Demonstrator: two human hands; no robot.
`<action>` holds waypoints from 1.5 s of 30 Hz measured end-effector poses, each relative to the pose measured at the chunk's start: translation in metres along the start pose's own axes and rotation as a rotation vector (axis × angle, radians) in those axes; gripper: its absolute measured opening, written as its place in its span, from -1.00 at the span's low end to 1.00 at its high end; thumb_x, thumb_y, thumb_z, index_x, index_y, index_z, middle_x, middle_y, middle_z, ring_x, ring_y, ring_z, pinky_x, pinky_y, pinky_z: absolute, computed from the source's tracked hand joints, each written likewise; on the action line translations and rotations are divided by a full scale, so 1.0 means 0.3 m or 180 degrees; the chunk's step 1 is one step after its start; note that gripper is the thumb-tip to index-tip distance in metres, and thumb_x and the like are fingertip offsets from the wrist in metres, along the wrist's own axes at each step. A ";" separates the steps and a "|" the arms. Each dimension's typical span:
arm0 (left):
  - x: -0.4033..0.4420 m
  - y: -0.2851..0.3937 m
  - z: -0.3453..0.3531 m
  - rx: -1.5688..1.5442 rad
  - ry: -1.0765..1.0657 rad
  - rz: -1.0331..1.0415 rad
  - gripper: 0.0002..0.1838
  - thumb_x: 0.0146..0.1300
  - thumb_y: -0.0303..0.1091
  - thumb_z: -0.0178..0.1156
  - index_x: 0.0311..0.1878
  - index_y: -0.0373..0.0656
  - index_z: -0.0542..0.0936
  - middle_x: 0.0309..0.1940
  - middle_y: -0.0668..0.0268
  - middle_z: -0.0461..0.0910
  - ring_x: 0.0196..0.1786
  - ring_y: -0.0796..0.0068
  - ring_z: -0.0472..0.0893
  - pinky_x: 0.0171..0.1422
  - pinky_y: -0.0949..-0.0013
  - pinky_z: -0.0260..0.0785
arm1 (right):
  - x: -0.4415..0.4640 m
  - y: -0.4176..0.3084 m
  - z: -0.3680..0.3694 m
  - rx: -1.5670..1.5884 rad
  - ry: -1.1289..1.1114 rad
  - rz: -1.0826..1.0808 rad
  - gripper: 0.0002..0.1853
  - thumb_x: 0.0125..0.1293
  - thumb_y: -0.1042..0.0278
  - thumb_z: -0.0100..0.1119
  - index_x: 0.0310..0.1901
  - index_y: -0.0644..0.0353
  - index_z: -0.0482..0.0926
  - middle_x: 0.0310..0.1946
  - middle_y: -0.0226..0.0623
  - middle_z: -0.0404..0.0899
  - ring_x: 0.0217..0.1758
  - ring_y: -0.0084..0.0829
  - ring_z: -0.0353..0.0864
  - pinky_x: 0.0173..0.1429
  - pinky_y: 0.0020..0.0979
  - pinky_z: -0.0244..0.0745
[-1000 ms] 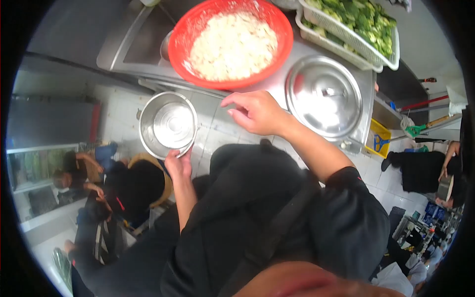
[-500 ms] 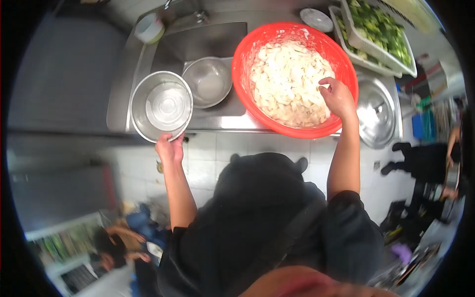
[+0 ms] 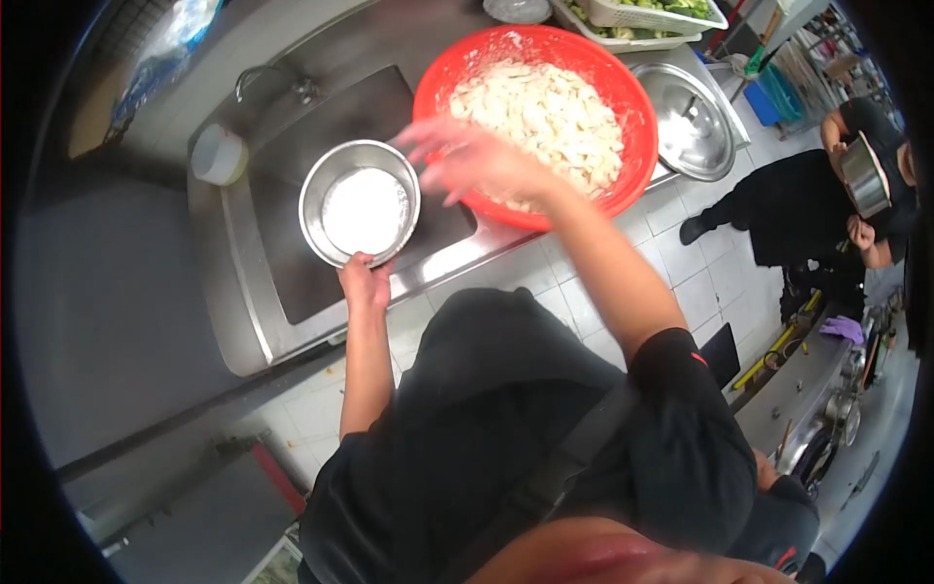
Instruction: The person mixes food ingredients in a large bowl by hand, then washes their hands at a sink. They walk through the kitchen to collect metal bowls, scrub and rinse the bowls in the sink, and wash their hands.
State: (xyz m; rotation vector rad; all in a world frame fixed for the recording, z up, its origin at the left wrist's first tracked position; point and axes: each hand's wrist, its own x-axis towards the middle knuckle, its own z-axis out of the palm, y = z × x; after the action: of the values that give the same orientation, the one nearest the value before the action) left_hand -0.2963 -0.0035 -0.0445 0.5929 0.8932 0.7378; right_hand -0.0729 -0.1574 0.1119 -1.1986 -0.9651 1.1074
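Observation:
My left hand (image 3: 366, 282) grips the near rim of a round steel pot (image 3: 313, 219), held over the sink. The bottom of the pot looks bright white; I cannot tell whether that is contents or glare. My right hand (image 3: 477, 161), blurred by motion, has its fingers spread and holds nothing. It hovers between the pot and a large red basin (image 3: 637, 107), over the basin's left rim. Many pale pieces (image 3: 545, 112) with a whitish coating fill the basin.
The steel sink (image 3: 282, 185) has a faucet (image 3: 258, 78) behind it and a white container (image 3: 219, 156) at its left. Right of the basin lies a round steel lid (image 3: 686, 117). White baskets (image 3: 662, 15) hold green vegetables. At right, another person holds a metal pot (image 3: 864, 175).
My right hand has left the pale pieces and moved left toward the pot, fingers spreading. The pot's bottom now looks white. The steel bowl in the sink no longer shows. The view has turned.

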 end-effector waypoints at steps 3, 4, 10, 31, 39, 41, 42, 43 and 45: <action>-0.025 -0.012 0.031 0.0080 -0.0381 -0.0342 -0.30 -0.06 -0.60 -0.09 0.29 -0.37 0.20 0.20 -0.01 0.33 0.19 -0.07 0.43 0.24 -0.14 0.39 | 0.065 0.158 0.117 -0.1953 -0.0019 -0.0283 -0.37 0.12 0.26 0.28 0.27 0.04 0.37 0.03 -0.26 0.53 0.00 -0.36 0.55 0.05 -0.28 0.52; -0.019 -0.007 0.032 0.0115 -0.0449 -0.0352 -0.30 -0.06 -0.60 -0.09 0.29 -0.37 0.20 0.20 -0.01 0.33 0.19 -0.07 0.43 0.24 -0.14 0.39 | 0.052 0.173 0.103 -0.1705 0.0457 -0.0478 -0.36 0.11 0.26 0.29 0.27 0.04 0.36 0.03 -0.25 0.53 0.01 -0.36 0.54 0.05 -0.31 0.52; -0.032 -0.022 -0.047 -0.0071 -0.0240 -0.0408 -0.32 -0.05 -0.58 -0.06 0.29 -0.34 0.22 0.16 0.04 0.36 0.17 0.04 0.44 0.25 -0.14 0.33 | -0.131 0.249 -0.356 0.0947 0.2390 0.0013 -0.14 0.17 0.21 0.27 0.43 -0.10 -0.02 0.26 -0.10 0.18 0.20 -0.18 0.37 0.04 -0.08 0.51; 0.604 0.180 -0.442 0.0127 -0.0655 -0.0851 -0.46 0.09 -0.63 -0.10 0.21 -0.34 0.18 0.11 -0.04 0.34 0.14 -0.03 0.45 0.13 -0.27 0.40 | 0.871 0.175 0.433 0.1417 -0.0773 0.0234 -0.62 0.32 0.34 0.08 0.12 0.29 0.43 -0.26 -0.13 0.61 -0.29 -0.32 0.67 -0.13 -0.31 0.64; 0.765 0.199 -0.558 0.0319 0.0254 -0.1347 -0.21 -0.01 -0.66 -0.09 0.34 -0.14 -0.11 0.24 -0.05 0.11 0.17 -0.12 0.38 0.09 -0.21 0.51 | 1.457 0.628 0.186 0.0833 0.1794 0.0200 -0.63 0.31 0.32 0.10 0.15 0.05 0.41 -0.12 -0.37 0.52 -0.10 -0.32 0.59 -0.14 -0.25 0.57; 0.796 0.184 -0.611 0.0193 0.0273 -0.1424 -0.20 -0.01 -0.64 -0.07 0.34 -0.09 -0.12 0.20 0.00 0.14 0.19 -0.07 0.35 0.10 -0.22 0.49 | 1.656 0.651 0.078 0.0989 0.2060 -0.0092 -0.64 0.32 0.34 0.05 0.15 0.05 0.41 -0.13 -0.36 0.52 -0.09 -0.32 0.59 -0.14 -0.26 0.57; 0.802 0.177 -0.629 0.0165 0.0349 -0.1442 -0.20 -0.01 -0.64 -0.07 0.34 -0.09 -0.12 0.20 0.00 0.14 0.19 -0.07 0.35 0.10 -0.22 0.49 | 1.704 0.716 0.043 0.0650 0.1662 0.0228 -0.66 0.34 0.32 -0.02 0.15 0.06 0.41 -0.13 -0.35 0.52 -0.13 -0.33 0.60 -0.15 -0.26 0.58; 0.798 0.171 -0.641 0.0045 0.0358 -0.1369 -0.20 -0.01 -0.63 -0.06 0.33 -0.07 -0.12 0.18 0.01 0.14 0.19 -0.04 0.35 0.12 -0.22 0.48 | 1.715 0.803 0.037 0.0338 0.1285 0.0543 -0.66 0.37 0.31 -0.09 0.15 0.07 0.42 -0.13 -0.33 0.52 -0.16 -0.34 0.61 -0.16 -0.26 0.58; 0.847 0.200 -0.652 -0.0054 0.0333 -0.1277 -0.20 -0.01 -0.62 -0.05 0.33 -0.06 -0.12 0.17 0.03 0.14 0.19 -0.01 0.35 0.14 -0.23 0.46 | 1.691 1.021 0.091 -0.1010 0.0138 0.1813 -0.67 0.39 0.31 -0.18 0.14 0.08 0.44 -0.18 -0.29 0.56 -0.27 -0.38 0.62 -0.22 -0.28 0.59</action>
State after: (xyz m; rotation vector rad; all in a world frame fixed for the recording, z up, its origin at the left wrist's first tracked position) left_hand -0.3754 0.2602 -0.2192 0.3455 1.0621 0.4150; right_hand -0.0333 0.3513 -0.1907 -1.8223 -0.8021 1.3921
